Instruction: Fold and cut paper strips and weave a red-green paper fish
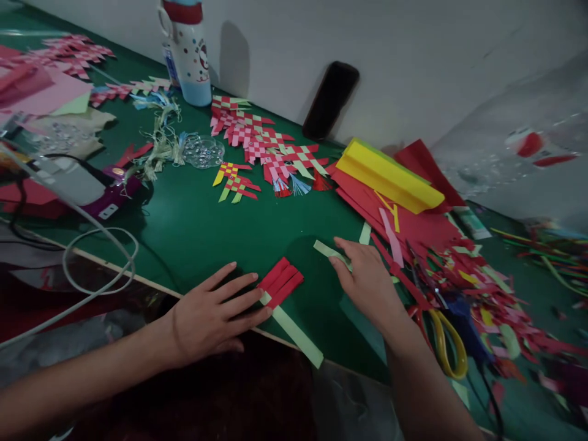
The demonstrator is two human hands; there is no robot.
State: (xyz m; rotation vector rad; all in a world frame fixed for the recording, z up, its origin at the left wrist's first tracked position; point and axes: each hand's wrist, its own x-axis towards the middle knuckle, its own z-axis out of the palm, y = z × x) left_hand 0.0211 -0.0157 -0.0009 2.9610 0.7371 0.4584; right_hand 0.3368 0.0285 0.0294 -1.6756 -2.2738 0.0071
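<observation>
My left hand (215, 312) lies with spread fingers on the green table, its fingertips at the lower left edge of a red paper piece (283, 280) cut into parallel strips. A pale green paper strip (297, 337) runs through that piece and sticks out toward the table's front edge. To the right, my right hand (365, 278) pinches a second pale green strip (327, 250) between thumb and fingers, a little above or on the table; I cannot tell which. The strip's left end points toward the red piece, apart from it.
Woven paper fish (266, 141) lie at the back, near a bottle (190, 61) and a phone (331, 98) leaning on the wall. Yellow folded paper (388, 174) tops red sheets at right. Yellow-handled scissors (448, 343) and scraps (505, 306) lie by my right arm. A white cable (98, 233) loops at left.
</observation>
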